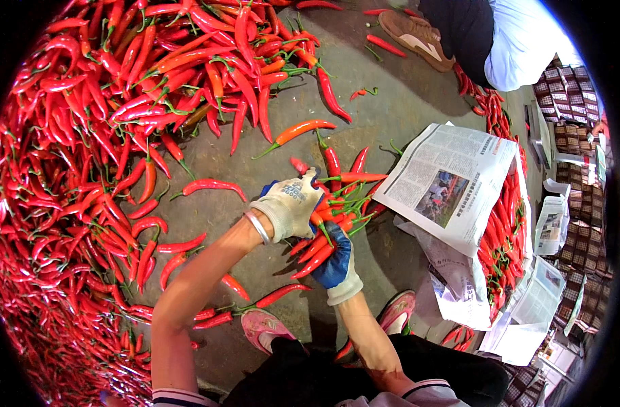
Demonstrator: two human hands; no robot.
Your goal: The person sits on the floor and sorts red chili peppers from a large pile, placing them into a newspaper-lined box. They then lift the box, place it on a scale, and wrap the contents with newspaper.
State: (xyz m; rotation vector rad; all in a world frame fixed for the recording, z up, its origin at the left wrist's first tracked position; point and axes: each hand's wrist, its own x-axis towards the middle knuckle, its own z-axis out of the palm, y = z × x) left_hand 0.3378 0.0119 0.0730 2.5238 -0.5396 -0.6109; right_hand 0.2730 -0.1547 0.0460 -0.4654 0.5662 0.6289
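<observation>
Both my hands wear white gloves with blue coated palms, and they meet over the floor in the middle of the view. A small bunch of red chili peppers [316, 252] with green stems lies in my right hand [337, 261], its fingers wrapped round them. My left hand [293, 203] is closed against the upper side of the same bunch; its palm and most of its fingertips are hidden. More loose chilies [333, 159] lie on the floor just beyond my hands.
A huge heap of red chilies [86, 136] fills the left. At right, newspaper [445, 183] partly covers a container packed with chilies [503, 237]. Another person's shoe [418, 41] and leg are at the upper right. Stacked brown checked bundles [581, 224] stand along the right edge.
</observation>
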